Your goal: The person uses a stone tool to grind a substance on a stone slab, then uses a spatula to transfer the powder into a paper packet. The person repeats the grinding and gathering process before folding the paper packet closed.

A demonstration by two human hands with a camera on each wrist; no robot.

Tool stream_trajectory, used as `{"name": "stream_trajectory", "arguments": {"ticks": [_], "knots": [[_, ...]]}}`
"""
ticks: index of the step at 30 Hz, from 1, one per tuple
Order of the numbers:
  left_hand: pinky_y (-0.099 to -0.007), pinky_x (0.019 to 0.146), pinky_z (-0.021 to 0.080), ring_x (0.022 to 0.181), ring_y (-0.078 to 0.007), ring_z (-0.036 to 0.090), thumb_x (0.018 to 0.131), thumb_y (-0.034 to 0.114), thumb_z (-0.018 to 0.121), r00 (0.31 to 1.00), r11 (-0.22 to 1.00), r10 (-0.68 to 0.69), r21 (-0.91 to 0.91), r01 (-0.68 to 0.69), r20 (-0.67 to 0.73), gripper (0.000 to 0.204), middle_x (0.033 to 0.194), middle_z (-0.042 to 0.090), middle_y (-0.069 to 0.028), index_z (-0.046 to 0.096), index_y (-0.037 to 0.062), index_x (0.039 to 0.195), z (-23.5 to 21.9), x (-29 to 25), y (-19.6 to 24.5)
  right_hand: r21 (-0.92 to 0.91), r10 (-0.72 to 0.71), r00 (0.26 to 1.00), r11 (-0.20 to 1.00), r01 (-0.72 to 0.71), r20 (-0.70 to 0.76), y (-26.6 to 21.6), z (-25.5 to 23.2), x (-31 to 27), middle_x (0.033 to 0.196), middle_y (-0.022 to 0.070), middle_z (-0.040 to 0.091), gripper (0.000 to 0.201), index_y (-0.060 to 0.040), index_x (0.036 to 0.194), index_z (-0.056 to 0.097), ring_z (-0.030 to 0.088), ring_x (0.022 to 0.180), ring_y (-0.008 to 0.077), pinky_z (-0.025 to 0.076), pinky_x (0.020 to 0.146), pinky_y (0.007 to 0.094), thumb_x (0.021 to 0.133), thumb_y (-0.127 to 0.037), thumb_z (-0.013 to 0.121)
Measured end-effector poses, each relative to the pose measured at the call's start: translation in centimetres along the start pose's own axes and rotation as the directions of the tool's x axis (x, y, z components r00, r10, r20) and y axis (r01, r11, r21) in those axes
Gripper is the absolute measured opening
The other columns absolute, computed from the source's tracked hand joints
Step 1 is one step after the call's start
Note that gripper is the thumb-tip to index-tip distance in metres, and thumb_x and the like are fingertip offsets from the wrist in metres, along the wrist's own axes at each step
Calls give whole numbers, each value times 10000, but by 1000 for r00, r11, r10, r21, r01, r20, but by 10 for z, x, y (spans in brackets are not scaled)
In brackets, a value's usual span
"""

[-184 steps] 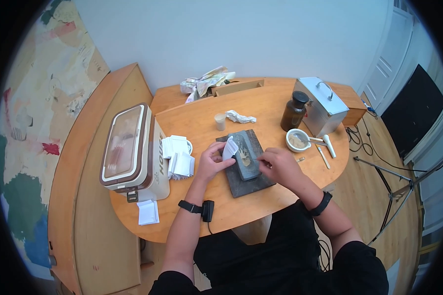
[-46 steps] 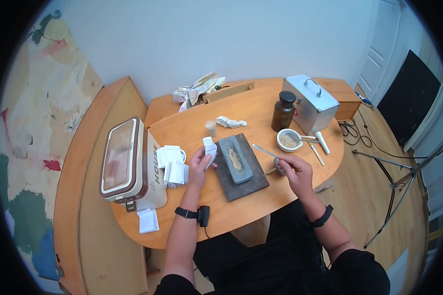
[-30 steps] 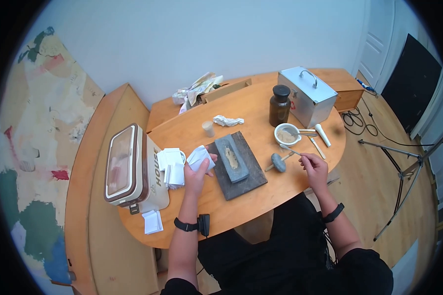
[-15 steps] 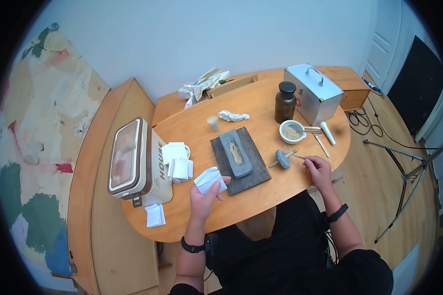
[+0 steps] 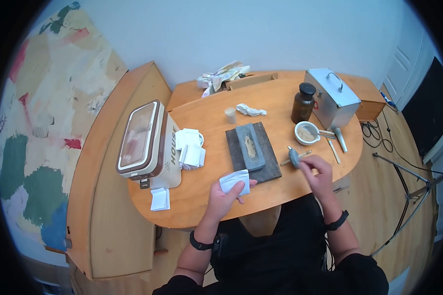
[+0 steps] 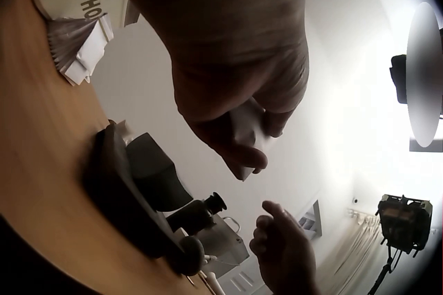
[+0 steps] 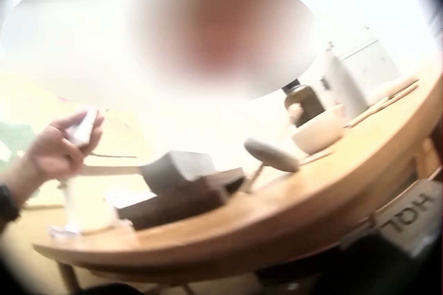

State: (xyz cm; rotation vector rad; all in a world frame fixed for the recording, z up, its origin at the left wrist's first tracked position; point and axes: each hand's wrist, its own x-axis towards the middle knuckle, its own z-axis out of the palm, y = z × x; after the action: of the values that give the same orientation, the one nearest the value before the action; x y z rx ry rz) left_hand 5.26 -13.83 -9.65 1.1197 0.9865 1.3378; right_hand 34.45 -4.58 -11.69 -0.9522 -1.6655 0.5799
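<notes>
In the head view my left hand (image 5: 221, 200) grips a folded white paper (image 5: 235, 182) between thumb and fingers, in front of the dark slab's near edge. A grey whetstone-like block (image 5: 251, 147) with a beige powdery patch lies on the dark slab (image 5: 269, 153). Right of the slab, my right hand (image 5: 320, 178) has thumb and fingers pinched on a thin metal spatula, whose tip (image 5: 290, 148) shows past a rounded grey stone (image 5: 294, 158). The hand hides most of the spatula. The right wrist view also shows the left hand (image 7: 59, 150) with the paper (image 7: 83, 127).
Left stand a lidded HOUSE box (image 5: 155, 152) and white papers (image 5: 191, 153). Behind the slab are a small cup (image 5: 230, 115) and crumpled tissue (image 5: 251, 110). On the right are a brown bottle (image 5: 302, 104), a mortar of powder (image 5: 306, 133), a pestle (image 5: 340, 140) and a metal case (image 5: 332, 98).
From over the block, both hands have parted to either side. The left hand has since drawn the paper nearer the body, its flat face now turned up. A spatula shows in the right hand.
</notes>
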Motion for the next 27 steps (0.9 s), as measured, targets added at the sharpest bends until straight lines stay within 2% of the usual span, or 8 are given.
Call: {"name": "stream_trajectory", "arguments": {"ticks": [2,4,5,7,11,16,23,27], "knots": [[-250,594,557,1036,-192,726,1034,214,661,1000,1000,15,-6,-15,27,353,1173,748,-183,599,-23,1289,8,1,-3,146,-28,979,989,-1,200,-43,14,6,854,84,711,154,-3,1025,771,641,708,139,496,640,257,872,-18,783],[-251,596,560,949,-148,702,1037,205,655,999,1000,25,12,-25,43,307,1132,733,-126,612,-2,1258,13,-1,-9,318,-76,956,948,-19,285,-66,34,8,855,76,713,176,-3,1043,769,645,722,124,502,650,247,869,-18,792],[-251,596,560,949,-148,702,1037,205,655,999,1000,25,14,-26,41,307,1132,733,-126,612,-2,1258,15,-2,-10,320,-77,955,947,-19,285,-72,43,9,855,76,713,176,-3,1043,769,645,722,124,502,650,247,869,-18,792],[-251,589,558,870,-116,663,1046,189,631,999,997,36,-72,-34,33,280,1072,683,-69,599,24,1269,16,-6,-10,443,-36,934,886,-134,355,-78,58,7,868,65,713,195,0,1058,768,651,740,108,508,658,243,865,-15,797],[-257,595,561,866,-104,650,1054,173,604,999,984,-9,-179,15,36,286,1049,646,-51,571,30,1300,11,-14,-6,489,-72,933,865,-117,352,-75,71,1,892,60,711,188,11,1063,766,652,744,101,505,658,235,875,2,773],[-234,726,538,879,-78,647,1065,99,574,974,976,217,-4,-218,-69,251,1012,680,-52,568,15,1301,3,-22,-8,513,-120,917,852,-102,382,-70,71,-6,933,68,713,193,-4,1072,772,670,791,111,519,693,238,896,37,704],[-220,766,520,888,-75,671,1062,66,585,976,976,213,56,-211,-43,187,1000,716,-62,612,-9,1231,-6,-29,-13,524,-70,917,837,-160,392,-69,75,-10,934,75,712,206,-13,1072,774,672,805,120,531,716,248,893,47,692],[-221,783,526,902,-79,677,1056,56,597,983,985,173,-4,-174,-55,177,1014,726,-70,611,-11,1219,-6,-31,-15,481,-126,906,872,-94,405,-77,71,-6,937,77,719,196,-11,1072,773,673,800,126,540,718,257,883,24,733]]}}
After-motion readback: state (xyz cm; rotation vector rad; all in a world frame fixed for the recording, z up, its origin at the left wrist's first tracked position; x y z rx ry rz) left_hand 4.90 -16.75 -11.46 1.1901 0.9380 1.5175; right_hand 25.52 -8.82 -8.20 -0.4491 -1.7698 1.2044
